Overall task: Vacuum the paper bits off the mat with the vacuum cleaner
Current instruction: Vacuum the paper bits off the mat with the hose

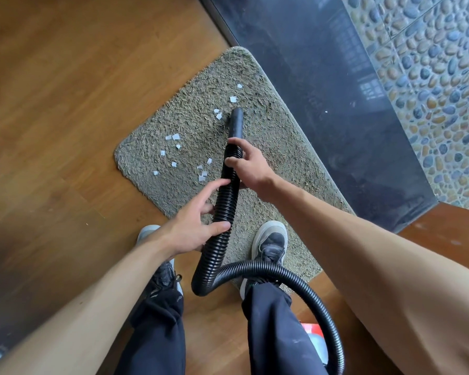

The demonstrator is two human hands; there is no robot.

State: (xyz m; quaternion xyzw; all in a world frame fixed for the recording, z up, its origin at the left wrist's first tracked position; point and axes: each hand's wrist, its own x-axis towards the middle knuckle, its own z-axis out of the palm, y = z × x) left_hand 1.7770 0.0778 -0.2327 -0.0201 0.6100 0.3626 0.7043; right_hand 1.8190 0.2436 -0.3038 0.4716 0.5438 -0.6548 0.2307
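Presently found both grips on the hose (228,201): right grip (251,166) wrapped round it just behind the nozzle (236,119), left grip (192,226) grasping it lower down, thumb over and fingers under. Found the nozzle mouth down on the mat (282,147) near its middle, close beside the upper cluster of paper bits (173,137). Noted most bits lying left of the hose, toward the wooden floor (65,104); saw none under the nozzle.

Risks, as judged:
- Could flick light bits off the mat onto the floor by dragging the hose sideways through them.
- Could lift or bunch the pile through suction; noted the right shoe (271,242) standing on the near end.
- Could trip on the hose looping by the right ankle.
- Could miss one stray bit (326,111) on the dark sill (336,158).
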